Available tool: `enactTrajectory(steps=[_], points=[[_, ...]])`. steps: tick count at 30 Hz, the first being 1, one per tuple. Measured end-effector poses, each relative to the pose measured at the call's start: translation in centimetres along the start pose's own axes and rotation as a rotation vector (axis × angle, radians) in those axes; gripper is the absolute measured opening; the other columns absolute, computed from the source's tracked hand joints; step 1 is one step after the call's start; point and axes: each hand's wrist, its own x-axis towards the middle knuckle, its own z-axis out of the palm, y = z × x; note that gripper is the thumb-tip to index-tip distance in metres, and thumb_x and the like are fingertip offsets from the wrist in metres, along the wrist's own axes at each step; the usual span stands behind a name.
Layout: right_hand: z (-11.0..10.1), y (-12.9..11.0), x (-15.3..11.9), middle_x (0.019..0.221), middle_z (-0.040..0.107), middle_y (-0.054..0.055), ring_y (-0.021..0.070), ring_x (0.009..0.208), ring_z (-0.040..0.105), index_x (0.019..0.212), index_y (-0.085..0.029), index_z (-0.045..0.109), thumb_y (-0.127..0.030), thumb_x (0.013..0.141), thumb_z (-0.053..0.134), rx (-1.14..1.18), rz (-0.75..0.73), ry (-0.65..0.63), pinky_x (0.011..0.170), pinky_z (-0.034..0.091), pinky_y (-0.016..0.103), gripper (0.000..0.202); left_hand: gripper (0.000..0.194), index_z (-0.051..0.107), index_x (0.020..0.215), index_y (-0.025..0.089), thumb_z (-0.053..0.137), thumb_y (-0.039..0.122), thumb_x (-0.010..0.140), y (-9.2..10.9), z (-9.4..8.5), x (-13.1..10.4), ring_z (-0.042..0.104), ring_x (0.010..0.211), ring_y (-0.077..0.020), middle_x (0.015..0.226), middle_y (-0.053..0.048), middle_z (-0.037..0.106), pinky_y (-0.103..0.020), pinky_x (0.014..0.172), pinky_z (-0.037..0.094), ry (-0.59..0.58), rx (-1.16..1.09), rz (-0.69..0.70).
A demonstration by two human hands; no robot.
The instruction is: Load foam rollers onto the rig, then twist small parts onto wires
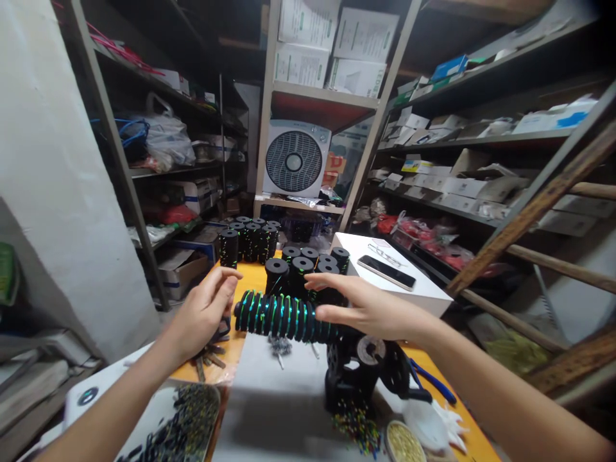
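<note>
A black ridged roller [283, 317] wound with shiny green and blue strands lies level, carried at its right end by a black hand-cranked winder [356, 372]. My left hand [206, 308] hovers just off the roller's left end, its fingers loosely bent and nothing visible in them. My right hand [366, 305] reaches over the roller's right part, thumb and fingers apart. Its lower fingertips are at the roller's surface; whether they touch cannot be made out. Black spools [278, 273] stand upright right behind the roller.
More black spools [228, 247] stand at the table's far left. A white box [414, 305] carries a phone [386, 272] and glasses. In front are a tray of small dark pieces [214, 410], scattered colourful beads [359, 427], a dish [407, 443] and blue-handled pliers [436, 382]. Shelves surround the table.
</note>
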Motion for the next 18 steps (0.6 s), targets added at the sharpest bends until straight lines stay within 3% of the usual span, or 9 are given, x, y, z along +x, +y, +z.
enactTrajectory(steps=[2, 7, 13, 18], points=[[1.3, -1.3, 0.9, 0.142, 0.057, 0.014, 0.0277, 0.126, 0.057, 0.142, -0.017, 0.046, -0.063, 0.096, 0.044, -0.048, -0.02, 0.044, 0.103, 0.046, 0.039, 0.065, 0.038, 0.055, 0.103, 0.023, 0.04, 0.056, 0.096, -0.9, 0.7, -0.6, 0.055, 0.066, -0.0198, 0.073, 0.002, 0.054, -0.03, 0.059, 0.047, 0.015, -0.067, -0.057], [4.1, -3.2, 2.4, 0.102, 0.074, 0.015, 0.0364, 0.091, 0.07, 0.108, -0.015, 0.064, -0.068, 0.086, 0.058, -0.23, -0.013, 0.105, 0.075, 0.051, 0.042, 0.058, 0.038, 0.053, 0.112, 0.023, 0.039, 0.055, 0.096, -2.0, 2.5, -1.2, 0.047, 0.057, -0.0167, 0.072, 0.004, 0.051, -0.027, 0.05, 0.041, 0.039, -0.182, -0.105], [5.1, -3.1, 2.3, 0.092, 0.072, 0.013, 0.0345, 0.082, 0.07, 0.094, -0.015, 0.061, -0.072, 0.082, 0.058, -0.327, 0.008, 0.183, 0.067, 0.045, 0.037, 0.058, 0.025, 0.043, 0.122, 0.03, 0.036, 0.039, 0.1, -3.5, 3.7, -1.9, 0.054, 0.09, -0.0196, 0.098, 0.0, 0.053, -0.032, 0.085, 0.044, 0.153, -0.245, 0.049], [3.9, -2.4, 2.2, 0.09, 0.072, 0.008, 0.0262, 0.083, 0.067, 0.096, -0.018, 0.064, -0.071, 0.091, 0.046, -0.236, -0.004, 0.153, 0.069, 0.043, 0.033, 0.056, 0.031, 0.046, 0.123, 0.028, 0.033, 0.043, 0.1, -3.4, 2.9, -1.6, 0.055, 0.094, -0.023, 0.097, -0.002, 0.055, -0.037, 0.086, 0.042, 0.092, -0.23, 0.035]])
